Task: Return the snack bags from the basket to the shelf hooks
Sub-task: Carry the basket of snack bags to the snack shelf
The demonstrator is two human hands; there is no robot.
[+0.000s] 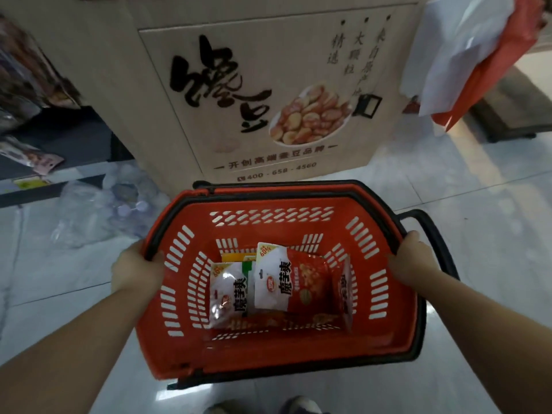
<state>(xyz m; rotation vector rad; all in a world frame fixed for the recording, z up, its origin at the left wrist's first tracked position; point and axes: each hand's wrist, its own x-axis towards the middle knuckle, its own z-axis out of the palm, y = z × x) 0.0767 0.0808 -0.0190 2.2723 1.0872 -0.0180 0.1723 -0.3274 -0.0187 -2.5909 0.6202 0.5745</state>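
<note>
An orange plastic shopping basket (385, 324) with black handles is held above the tiled floor, in the middle of the head view. My left hand (136, 271) grips its left rim and my right hand (413, 261) grips its right rim. Inside lie several snack bags: a red and white bag (298, 286) on top at the right, a white bag with a green stripe (228, 294) at the left, and a yellow packet (237, 257) partly hidden beneath them. No shelf hooks show clearly.
A beige display stand (268, 94) printed with beans stands just beyond the basket. Dark shelving with hanging packets (27, 85) is at the far left, crumpled clear plastic (113, 204) lies on the floor, and white and orange bags (466, 55) hang at the upper right.
</note>
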